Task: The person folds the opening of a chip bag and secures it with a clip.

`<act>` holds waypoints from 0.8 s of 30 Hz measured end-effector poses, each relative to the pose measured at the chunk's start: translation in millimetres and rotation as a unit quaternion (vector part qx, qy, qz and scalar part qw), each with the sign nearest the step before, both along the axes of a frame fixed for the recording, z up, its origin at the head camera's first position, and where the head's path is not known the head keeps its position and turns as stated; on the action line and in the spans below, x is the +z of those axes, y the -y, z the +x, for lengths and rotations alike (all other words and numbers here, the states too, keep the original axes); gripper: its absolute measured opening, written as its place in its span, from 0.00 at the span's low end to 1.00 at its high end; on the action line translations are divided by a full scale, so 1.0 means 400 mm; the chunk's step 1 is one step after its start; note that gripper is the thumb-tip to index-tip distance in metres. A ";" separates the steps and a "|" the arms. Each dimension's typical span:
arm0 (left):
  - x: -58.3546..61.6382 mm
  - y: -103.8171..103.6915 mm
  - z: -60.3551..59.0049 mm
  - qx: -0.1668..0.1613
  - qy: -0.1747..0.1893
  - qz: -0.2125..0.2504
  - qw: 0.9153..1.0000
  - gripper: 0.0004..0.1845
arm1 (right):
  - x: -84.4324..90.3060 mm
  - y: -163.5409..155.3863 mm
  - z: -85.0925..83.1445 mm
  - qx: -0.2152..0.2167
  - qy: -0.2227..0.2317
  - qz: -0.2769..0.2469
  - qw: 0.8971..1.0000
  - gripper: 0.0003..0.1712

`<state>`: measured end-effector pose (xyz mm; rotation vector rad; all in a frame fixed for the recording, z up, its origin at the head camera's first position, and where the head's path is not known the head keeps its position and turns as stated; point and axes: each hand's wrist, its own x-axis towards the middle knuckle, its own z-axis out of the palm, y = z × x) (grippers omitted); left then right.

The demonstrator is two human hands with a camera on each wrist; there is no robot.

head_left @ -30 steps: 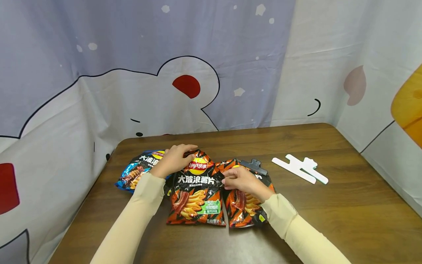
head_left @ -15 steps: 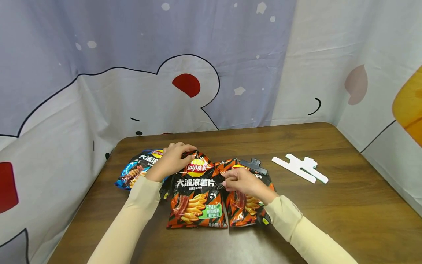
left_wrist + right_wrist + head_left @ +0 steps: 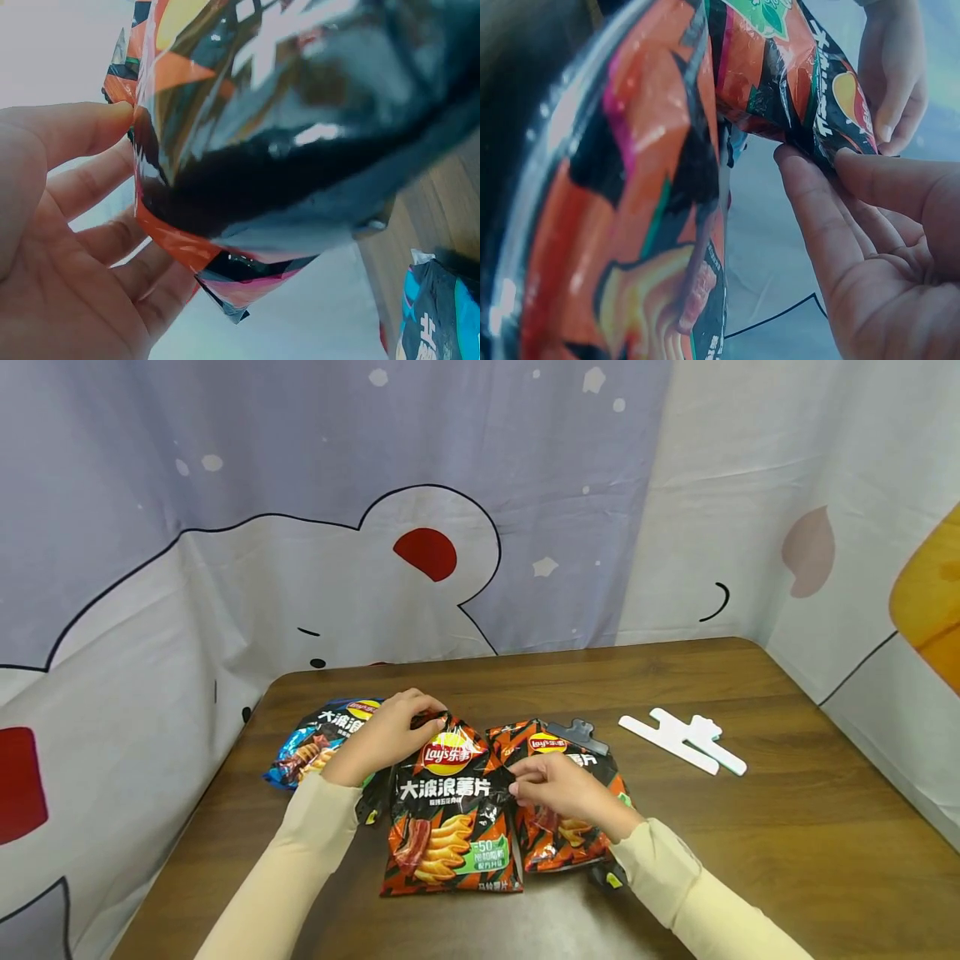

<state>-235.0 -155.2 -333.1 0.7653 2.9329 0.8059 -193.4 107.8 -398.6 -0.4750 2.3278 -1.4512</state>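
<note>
An orange-and-black bag of potato chips stands in the middle, its front facing me. My left hand pinches its upper left edge; in the left wrist view, the thumb and fingers lie on either side of that edge. At the bag's right edge my right hand pinches the film between thumb and fingertips, as the right wrist view also shows. Just behind that hand is a second orange-and-black chip bag, with a dark clip across its top.
A blue-and-black chip bag lies at the left, partly hidden by my left arm. White plastic clips lie on the wooden table at the right. A patterned curtain hangs behind the table.
The middle chip bag has come a little towards me, held by both hands. My right hand has shifted slightly to the right and nearer. The clips and blue bag stay put.
</note>
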 end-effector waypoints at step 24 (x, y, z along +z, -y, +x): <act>-0.003 0.009 0.015 -0.018 0.032 0.026 0.999 0.08 | -0.036 0.001 0.034 -0.025 0.006 -0.067 0.997 0.22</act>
